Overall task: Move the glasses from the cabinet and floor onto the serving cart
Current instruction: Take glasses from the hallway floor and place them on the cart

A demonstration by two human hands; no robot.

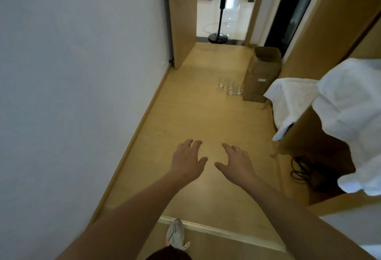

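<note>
Both arms are stretched forward over the wooden floor point(185, 115), and both hands are free: the left hand point(188, 159) and the right hand point(235, 164) have the fingers spread and a little bent, and they grasp nothing. The glasses point(231, 86) stand on the floor at about 1 o'clock from the hands, well apart from them, in a tight group just beside a tall cardboard box point(261, 74). How many glasses there are I cannot tell, because they are clear and the picture is soft. The serving cart and the cabinet's own glasses are not visible here. I judge that the next step is to walk to the group and bend down, and several things could go wrong. The glasses are almost invisible against the floor, so a foot could kick them on arrival; the shoe point(176, 234) is at 6 o'clock, on the threshold strip. They stand so close together that lifting one could knock its neighbour over. At 3 o'clock a black cable point(300, 169) lies near the walking line, and a white cloth point(348, 119) hangs there; either could catch the person on the way back with full hands.
</note>
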